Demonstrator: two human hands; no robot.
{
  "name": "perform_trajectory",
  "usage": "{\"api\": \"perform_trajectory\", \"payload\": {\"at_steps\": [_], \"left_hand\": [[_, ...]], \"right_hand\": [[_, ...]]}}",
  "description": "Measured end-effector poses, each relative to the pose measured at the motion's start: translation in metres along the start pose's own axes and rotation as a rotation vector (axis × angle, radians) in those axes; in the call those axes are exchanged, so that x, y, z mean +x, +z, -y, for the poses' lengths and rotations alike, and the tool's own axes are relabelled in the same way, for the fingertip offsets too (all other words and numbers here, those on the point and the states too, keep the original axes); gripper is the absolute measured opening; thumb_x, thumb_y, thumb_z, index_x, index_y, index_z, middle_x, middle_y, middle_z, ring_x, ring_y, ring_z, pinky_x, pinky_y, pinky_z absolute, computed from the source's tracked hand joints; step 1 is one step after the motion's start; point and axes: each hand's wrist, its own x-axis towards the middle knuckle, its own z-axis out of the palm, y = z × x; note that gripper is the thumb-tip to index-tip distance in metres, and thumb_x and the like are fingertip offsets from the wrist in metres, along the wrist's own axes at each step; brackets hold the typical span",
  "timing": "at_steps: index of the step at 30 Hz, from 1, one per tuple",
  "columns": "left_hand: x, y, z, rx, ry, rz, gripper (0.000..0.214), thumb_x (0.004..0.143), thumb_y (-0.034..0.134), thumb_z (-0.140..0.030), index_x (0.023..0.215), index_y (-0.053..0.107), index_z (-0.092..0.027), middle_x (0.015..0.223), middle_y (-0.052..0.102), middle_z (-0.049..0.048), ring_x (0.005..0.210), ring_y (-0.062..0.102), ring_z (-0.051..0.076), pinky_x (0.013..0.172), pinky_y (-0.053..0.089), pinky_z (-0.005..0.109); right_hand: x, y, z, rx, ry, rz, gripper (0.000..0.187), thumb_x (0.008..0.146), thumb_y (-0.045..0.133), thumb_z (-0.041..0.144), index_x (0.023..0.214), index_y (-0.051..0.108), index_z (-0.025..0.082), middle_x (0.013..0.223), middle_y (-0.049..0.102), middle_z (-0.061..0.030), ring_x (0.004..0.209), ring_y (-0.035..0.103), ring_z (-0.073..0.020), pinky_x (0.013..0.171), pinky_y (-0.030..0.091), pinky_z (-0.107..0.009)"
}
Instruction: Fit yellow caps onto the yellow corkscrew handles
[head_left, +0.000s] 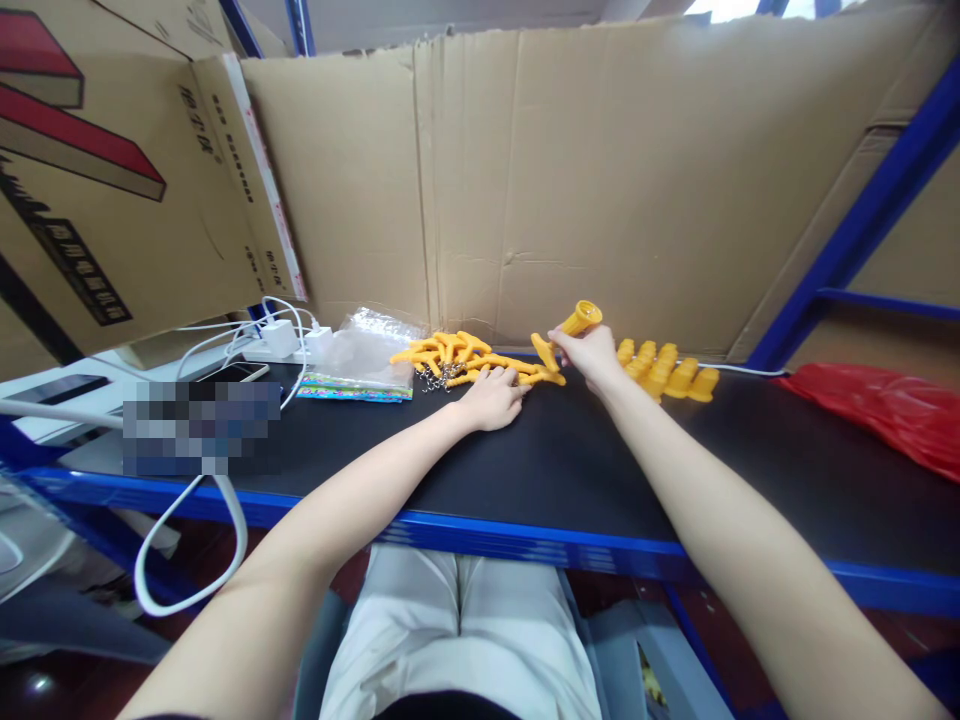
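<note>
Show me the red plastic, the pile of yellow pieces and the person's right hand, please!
Red plastic [879,408]: head view, middle of its crinkled surface.
Pile of yellow pieces [469,345]: head view, a piece near its middle.
Right hand [591,352]: head view, back of the hand.

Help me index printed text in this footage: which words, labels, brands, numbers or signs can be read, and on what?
"商用电脑机箱": black panel on the large cardboard box.
"®": after blurred brand characters on that box; its other small print is too blurred to read.
Colourful packet: too small to read any text.
Piled yellow pieces: no readable text.
</note>
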Motion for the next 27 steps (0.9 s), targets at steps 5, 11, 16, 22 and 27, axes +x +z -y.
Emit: {"api": "perform_trajectory", "payload": {"at_steps": [5, 11, 16, 22, 27], "left_hand": [[0.006, 0.010, 0.000, -0.044, -0.200, 0.014, 0.052, 0.091, 0.029, -0.041, 0.135, 0.044, -0.017, 0.121, 0.048, 0.0134, 0.113, 0.043, 0.030, 0.095, 0.034, 0.044], [0.010, 0.018, 0.007, -0.103, -0.344, -0.005, 0.054, 0.091, 0.028, -0.048, 0.126, 0.052, -0.015, 0.133, 0.042, 0.0147, 0.124, 0.037, 0.031, 0.102, 0.030, 0.044], [0.014, 0.026, 0.013, -0.142, -0.364, -0.001, 0.051, 0.091, 0.027, -0.049, 0.123, 0.053, -0.019, 0.144, 0.032, 0.0108, 0.134, 0.027, 0.029, 0.108, 0.024, 0.045], [0.014, 0.027, 0.015, -0.171, -0.353, -0.071, 0.043, 0.090, 0.035, -0.043, 0.114, 0.058, -0.015, 0.141, 0.038, 0.0119, 0.131, 0.032, 0.028, 0.108, 0.025, 0.042], [0.007, 0.011, 0.014, -0.266, -0.389, -0.281, 0.038, 0.088, 0.043, -0.035, 0.119, 0.050, -0.014, 0.121, 0.056, 0.0118, 0.117, 0.047, 0.026, 0.100, 0.033, 0.045]], "right_hand": [[0.001, 0.000, -0.003, 0.098, -0.017, 0.012, 0.013, 0.074, 0.065, 0.028, 0.076, 0.060, 0.017, 0.065, 0.063, -0.0039, 0.046, 0.052, -0.0103, 0.045, 0.045, -0.023], [0.004, 0.002, -0.009, 0.214, -0.022, 0.076, 0.034, 0.073, 0.065, 0.050, 0.080, 0.057, 0.018, 0.071, 0.067, -0.0043, 0.042, 0.054, -0.0096, 0.038, 0.035, -0.020], [0.005, 0.003, -0.010, 0.223, -0.017, 0.058, 0.040, 0.073, 0.061, 0.058, 0.085, 0.051, 0.021, 0.072, 0.068, -0.0044, 0.044, 0.058, -0.0130, 0.041, 0.035, -0.023], [0.002, 0.005, -0.011, 0.218, -0.021, 0.116, 0.035, 0.072, 0.063, 0.055, 0.077, 0.050, 0.022, 0.059, 0.062, -0.0020, 0.043, 0.054, -0.0142, 0.044, 0.039, -0.027], [0.002, 0.009, -0.013, 0.209, -0.147, 0.063, 0.035, 0.067, 0.069, 0.050, 0.065, 0.049, 0.021, 0.047, 0.047, 0.0045, 0.040, 0.040, -0.0085, 0.043, 0.037, -0.025]]}}
